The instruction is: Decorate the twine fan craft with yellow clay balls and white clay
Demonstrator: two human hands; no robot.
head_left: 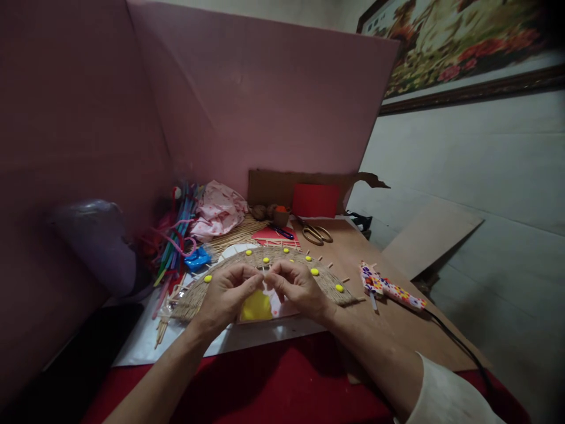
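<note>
Head view, left to right. Far left: pink board wall [79, 118] closes that side, with a blurred purple rounded object [99, 238] just in front of it. Next, a bundle of coloured pipe cleaners [174, 235], a blue clip-like item [197, 258] and a crumpled pink cloth [218, 209].

Centre: woven straw arc [198, 291] lying on white paper [145, 341] on the bench [397, 330], mid-frame, lower centre. Yellow beads [266, 259] sit along the arc's outer band, with short stick ends [345, 280] poking out past the rim. Judging by that, the weave and bead row look mostly done; the inner middle is being worked now, and stick ends look untrimmed.

Left hand [227, 294] and right hand [300, 288] meet fingertip to fingertip at the arc's inner edge, above a yellow piece [256, 307]. Both grips are pressed together, pinching something thin; too small to identify.

Behind: loose straw sticks [236, 232], red card [315, 200], scissors [316, 234]. Right: beaded multicolour tool [388, 288] with a black cord [459, 341] trailing to the lower right.

Room: tight on the left and rear because of the boards and clutter. Open bench between arc and beaded tool, more beyond. Bench edge drops off at right; the cord crosses it.
</note>
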